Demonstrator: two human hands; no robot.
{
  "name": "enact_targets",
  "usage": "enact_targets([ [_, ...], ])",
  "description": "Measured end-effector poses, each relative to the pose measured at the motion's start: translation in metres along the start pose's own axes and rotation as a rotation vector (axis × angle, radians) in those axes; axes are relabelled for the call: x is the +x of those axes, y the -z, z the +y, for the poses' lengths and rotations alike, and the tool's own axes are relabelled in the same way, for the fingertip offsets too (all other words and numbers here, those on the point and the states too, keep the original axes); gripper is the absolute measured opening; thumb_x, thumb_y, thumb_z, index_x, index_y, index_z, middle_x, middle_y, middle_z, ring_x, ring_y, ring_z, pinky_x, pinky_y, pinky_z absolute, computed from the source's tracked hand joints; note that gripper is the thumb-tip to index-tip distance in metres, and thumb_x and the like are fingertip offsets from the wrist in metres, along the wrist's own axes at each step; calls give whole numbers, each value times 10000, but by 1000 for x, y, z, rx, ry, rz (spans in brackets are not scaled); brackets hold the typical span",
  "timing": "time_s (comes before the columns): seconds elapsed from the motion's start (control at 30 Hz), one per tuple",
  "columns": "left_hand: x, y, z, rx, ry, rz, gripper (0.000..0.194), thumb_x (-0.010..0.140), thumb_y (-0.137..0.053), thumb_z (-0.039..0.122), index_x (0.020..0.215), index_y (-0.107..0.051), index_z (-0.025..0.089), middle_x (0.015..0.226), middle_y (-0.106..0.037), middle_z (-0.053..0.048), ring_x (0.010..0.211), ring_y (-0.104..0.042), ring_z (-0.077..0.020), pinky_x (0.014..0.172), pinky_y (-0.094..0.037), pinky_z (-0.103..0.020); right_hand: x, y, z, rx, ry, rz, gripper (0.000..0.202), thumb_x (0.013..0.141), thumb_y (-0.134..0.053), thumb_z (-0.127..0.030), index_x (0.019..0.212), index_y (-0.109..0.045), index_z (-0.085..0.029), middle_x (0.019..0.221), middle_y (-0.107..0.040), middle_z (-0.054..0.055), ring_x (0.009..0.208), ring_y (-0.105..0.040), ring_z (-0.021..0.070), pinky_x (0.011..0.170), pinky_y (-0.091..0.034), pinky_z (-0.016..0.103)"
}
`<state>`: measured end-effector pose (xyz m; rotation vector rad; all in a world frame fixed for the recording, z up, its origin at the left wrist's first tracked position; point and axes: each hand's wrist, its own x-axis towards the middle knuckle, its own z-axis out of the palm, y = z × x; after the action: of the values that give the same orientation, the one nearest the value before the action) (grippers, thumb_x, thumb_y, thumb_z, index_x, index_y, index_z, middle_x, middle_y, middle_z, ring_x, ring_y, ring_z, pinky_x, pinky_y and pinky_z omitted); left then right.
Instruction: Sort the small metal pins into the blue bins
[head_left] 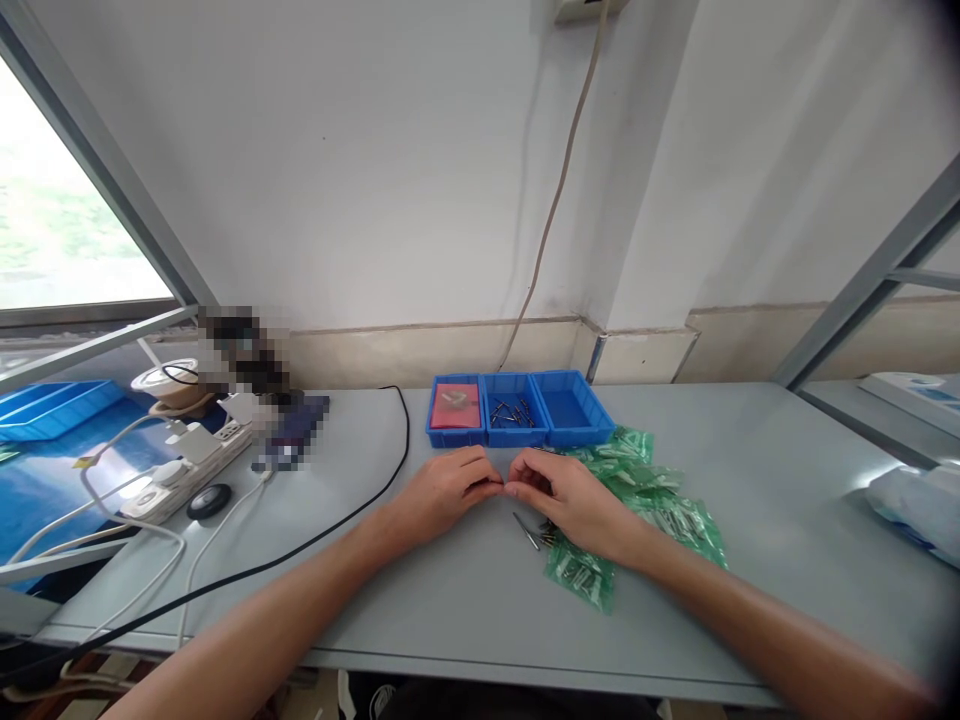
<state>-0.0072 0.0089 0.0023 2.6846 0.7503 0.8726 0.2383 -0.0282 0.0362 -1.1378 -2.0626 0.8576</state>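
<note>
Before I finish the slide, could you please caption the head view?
Two hands meet before three blue bins, beside green packets on a grey table.

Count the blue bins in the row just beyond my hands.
3. The left bin holds a red item, the middle bin thin metal parts; the right bin stands near the green bags.

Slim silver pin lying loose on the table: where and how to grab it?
Pinch the slim silver pin mid-shaft, from above and slightly left, fingers across its length. It looks thin and lies flat on the table; its left side is open, while small metal pieces crowd its right end.
</note>
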Motion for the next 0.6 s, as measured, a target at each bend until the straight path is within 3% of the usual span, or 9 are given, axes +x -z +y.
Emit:
enact_targets([
  [0.13, 1, 1, 0, 29, 19, 11, 305, 1145, -509, 399, 1037, -710, 197, 962, -688, -49, 867, -644, -162, 779, -505, -278, -1, -1, 0, -29, 16, 45, 195, 1070, -576, -374, 920, -644, -269, 878, -711, 7, 777, -608, 217, 706, -434, 339],
  [0.27, 3, 3, 0, 30, 65, 70, 299, 1139, -524, 392, 1022, -713, 192, 946, -679, -41, 847, -632, -156, 765, -499, -270, 0, -1, 2, 72, -95, 90, 218, 1088, -534, -443, 955, -594, -281, 811, -693, -5, 760, -641, 226, 712, -466, 356],
  [0.4, 3, 5, -1, 17, 121, 94, 281, 1129, -552, 386, 998, -710, 194, 924, -667, -30, 823, -619, -149, 756, -486, -262, 4, 0, 9, 329, -158, 172, 316, 1023, -637, -521, 859, -529, -273, 864, -728, 22, 742, -666, 221, 713, -533, 379],
  [0.6, 5, 8, 2, 11, 144, 87, 259, 1126, -560, 375, 1004, -704, 197, 938, -660, -26, 841, -619, -151, 788, -485, -263, 11, 8, 11, 450, -190, 294, 312, 958, -709, -531, 907, -544, -272, 737, -590, -45, 602, -582, 175, 595, -527, 339],
])
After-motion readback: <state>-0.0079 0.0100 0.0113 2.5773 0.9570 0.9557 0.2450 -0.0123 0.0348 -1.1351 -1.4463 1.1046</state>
